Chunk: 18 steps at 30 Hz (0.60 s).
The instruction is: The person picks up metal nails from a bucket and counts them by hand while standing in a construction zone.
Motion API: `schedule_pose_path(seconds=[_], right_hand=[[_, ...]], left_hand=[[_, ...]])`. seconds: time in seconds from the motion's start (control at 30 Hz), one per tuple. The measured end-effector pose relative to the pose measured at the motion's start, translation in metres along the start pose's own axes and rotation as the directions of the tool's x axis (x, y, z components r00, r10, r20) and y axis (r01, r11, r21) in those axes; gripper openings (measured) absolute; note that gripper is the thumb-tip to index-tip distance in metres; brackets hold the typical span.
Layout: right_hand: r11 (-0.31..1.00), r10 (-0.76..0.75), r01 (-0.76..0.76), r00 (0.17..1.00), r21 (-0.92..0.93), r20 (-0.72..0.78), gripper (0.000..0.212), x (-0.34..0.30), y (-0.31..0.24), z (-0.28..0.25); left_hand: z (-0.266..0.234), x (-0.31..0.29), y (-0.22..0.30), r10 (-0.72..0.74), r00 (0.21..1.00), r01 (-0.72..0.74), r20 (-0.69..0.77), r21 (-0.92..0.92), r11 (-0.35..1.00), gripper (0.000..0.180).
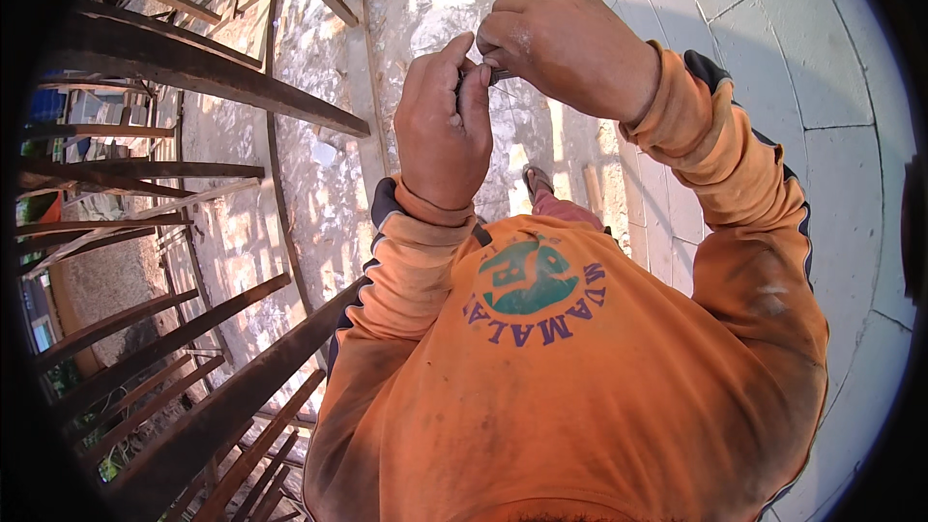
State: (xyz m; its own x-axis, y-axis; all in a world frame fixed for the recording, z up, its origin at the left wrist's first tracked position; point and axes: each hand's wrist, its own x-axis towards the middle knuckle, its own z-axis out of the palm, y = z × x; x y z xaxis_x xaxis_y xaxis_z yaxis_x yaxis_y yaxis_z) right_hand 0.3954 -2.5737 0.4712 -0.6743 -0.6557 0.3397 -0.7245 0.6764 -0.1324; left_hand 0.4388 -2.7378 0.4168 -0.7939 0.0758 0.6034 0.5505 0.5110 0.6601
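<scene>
Both hands meet in front of my chest at the upper middle of the picture. Between them is a small dark ridged piece, mostly covered by fingers, so its kind cannot be made out. My left hand is closed around one end, its thumb pressed along the near side. From the other side, my right hand closes its fingertips on the piece, knuckles up. Loose orange sleeves with dark cuffs cover both forearms.
Dark wooden beams jut in from the left, some reaching near my left arm. A pale block wall stands close on my right. Below lies a dusty, white-splattered floor; my sandalled foot shows there.
</scene>
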Motion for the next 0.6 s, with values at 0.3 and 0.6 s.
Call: schedule_pose_path(seconds=[0.3,0.6], right_hand=[[0.924,0.254,-0.126,0.908,0.361,-0.333,0.018,-0.031,-0.034,0.056],[0.963,-0.221,0.239,0.965,0.121,-0.141,0.027,-0.015,0.007,0.035]], left_hand=[[0.012,-0.014,-0.025,-0.270,0.963,0.244,0.000,-0.430,0.869,0.032],[0.000,-0.001,-0.032,-0.264,0.956,0.293,0.127,-0.417,0.860,0.030]])
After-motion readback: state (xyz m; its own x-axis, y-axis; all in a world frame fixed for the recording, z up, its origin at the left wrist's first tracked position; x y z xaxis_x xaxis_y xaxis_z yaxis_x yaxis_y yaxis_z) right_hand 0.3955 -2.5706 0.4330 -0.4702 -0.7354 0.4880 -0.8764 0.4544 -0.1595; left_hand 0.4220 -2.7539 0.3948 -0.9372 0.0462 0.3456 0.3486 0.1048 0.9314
